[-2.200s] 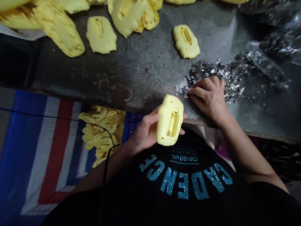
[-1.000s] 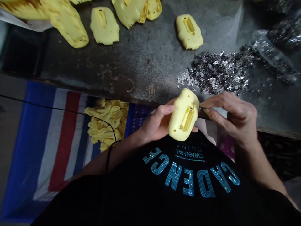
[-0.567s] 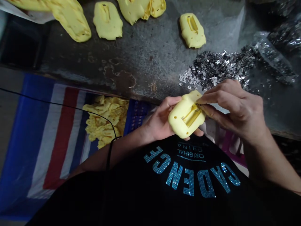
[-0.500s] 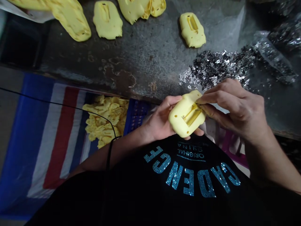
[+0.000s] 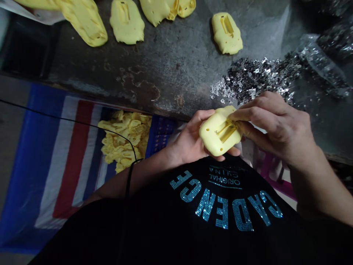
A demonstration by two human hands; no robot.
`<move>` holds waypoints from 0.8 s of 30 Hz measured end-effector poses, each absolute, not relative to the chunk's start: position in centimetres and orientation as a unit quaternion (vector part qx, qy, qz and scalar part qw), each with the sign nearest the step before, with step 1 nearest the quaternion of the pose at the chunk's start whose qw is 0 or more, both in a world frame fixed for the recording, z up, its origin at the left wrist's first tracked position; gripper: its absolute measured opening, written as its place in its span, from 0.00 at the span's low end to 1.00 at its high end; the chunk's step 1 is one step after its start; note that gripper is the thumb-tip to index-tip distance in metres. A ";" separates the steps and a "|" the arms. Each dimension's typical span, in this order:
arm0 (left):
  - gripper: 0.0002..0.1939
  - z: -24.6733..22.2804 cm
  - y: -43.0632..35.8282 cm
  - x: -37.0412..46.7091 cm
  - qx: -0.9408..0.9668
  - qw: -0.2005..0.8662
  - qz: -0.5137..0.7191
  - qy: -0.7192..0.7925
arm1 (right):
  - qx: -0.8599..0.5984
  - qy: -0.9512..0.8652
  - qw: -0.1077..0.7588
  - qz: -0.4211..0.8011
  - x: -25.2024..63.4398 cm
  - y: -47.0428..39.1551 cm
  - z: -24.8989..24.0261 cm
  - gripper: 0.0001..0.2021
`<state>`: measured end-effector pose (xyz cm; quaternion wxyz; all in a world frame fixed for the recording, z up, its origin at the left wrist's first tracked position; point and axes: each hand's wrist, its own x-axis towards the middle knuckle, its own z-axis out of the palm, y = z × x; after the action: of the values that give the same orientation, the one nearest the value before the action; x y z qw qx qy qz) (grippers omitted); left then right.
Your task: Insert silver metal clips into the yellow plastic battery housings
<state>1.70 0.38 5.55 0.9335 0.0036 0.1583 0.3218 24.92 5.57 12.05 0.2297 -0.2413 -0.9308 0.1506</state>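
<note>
A yellow plastic shell (image 5: 211,133) with a recessed battery compartment and small screw holes rests in my left hand (image 5: 190,141), whose thumb and fingers wrap its left side and underside. My right hand (image 5: 278,123) has its thumb and index finger pinched together at the upper right end of the compartment. Whatever the pinch holds there is hidden by the fingertips. Thin metal contacts show inside the compartment. Just beyond my right hand lies a heap of small shiny metal pieces (image 5: 248,79) on the dark worktable (image 5: 176,73).
More yellow shells lie at the back, one at the right (image 5: 226,34) and another at the left (image 5: 127,23). A clear plastic bag (image 5: 321,60) sits at the right. Below the table edge, yellow parts (image 5: 125,136) fill a lined blue container (image 5: 20,165). A black cable (image 5: 63,119) crosses the left side.
The yellow shell has tilted slightly in my left hand. My right thumb and index finger stay pinched at the compartment's end.
</note>
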 end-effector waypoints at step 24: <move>0.30 4.8 0.3 1.9 0.037 0.924 0.334 0.184 | -0.283 -0.870 0.372 0.157 25.4 3.0 8.9 0.19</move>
<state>1.85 0.31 4.82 0.9237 0.0374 0.1842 0.3339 25.38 2.98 8.86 0.3724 -0.2831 -0.8697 0.1572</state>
